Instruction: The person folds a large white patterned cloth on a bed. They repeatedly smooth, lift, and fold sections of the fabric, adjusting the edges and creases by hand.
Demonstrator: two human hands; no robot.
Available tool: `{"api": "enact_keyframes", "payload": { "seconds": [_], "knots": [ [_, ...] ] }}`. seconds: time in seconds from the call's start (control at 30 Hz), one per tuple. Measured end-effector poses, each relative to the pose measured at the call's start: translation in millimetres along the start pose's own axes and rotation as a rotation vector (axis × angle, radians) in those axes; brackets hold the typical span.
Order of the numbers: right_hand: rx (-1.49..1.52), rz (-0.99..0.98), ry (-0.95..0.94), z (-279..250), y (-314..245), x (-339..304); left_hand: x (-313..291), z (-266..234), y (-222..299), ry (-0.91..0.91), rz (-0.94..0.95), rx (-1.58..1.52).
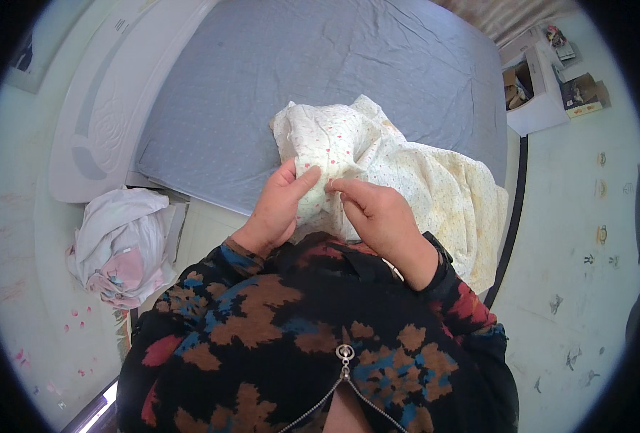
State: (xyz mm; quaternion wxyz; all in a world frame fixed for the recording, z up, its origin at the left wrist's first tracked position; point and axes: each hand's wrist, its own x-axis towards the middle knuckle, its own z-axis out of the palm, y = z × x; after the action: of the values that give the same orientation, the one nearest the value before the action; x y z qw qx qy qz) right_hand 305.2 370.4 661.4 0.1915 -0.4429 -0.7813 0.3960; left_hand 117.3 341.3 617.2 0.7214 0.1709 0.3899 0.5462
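Note:
A white cloth with small red and dark specks [406,173] lies bunched over the near edge of the bed and hangs down toward me on the right. My left hand [275,206] is closed on a fold of it, thumb pressed on top. Just to the right, my right hand [381,216] makes a pinch right at the cloth, its thumb and forefinger together. Whatever sits between those fingertips is too small to make out. Yellowish stains mark the cloth's right part.
A bed with a grey-blue sheet [262,65] stretches ahead, its white carved headboard [111,108] on the left. Beside it lies a pile of white and pink cloth [125,245]. White and brown boxes [536,94] stand at the far right.

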Motion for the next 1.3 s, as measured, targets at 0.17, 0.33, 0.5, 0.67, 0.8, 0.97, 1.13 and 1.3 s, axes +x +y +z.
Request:
{"api": "enact_keyframes", "payload": {
  "seconds": [0.17,0.33,0.5,0.67,0.8,0.97,1.13,1.3],
  "knots": [
    [-0.074,-0.002,-0.117,3,8,3,1,-3,0,-0.016,-0.008,-0.014],
    [0.292,-0.207,0.152,16,5,13,1,-3,-2,-0.003,-0.028,-0.004],
    [0.877,0.141,-0.113,19,0,17,1,-7,1,-0.007,-0.056,0.027],
    [1.22,0.227,-0.082,25,-1,21,-1,-7,-1,-0.008,-0.076,-0.037],
    [0.984,0.127,-0.025,18,-19,19,1,-11,-1,0.046,-0.086,0.029],
    [1.009,-0.198,0.033,-65,-38,8,2,-30,13,0.12,-0.025,-0.092],
    [0.751,0.254,0.076,-108,19,-32,-2,-37,16,0.112,0.035,-0.1],
    [0.685,0.65,0.336,-110,177,-170,-1,-42,24,0.131,0.014,-0.049]
  ]
}}
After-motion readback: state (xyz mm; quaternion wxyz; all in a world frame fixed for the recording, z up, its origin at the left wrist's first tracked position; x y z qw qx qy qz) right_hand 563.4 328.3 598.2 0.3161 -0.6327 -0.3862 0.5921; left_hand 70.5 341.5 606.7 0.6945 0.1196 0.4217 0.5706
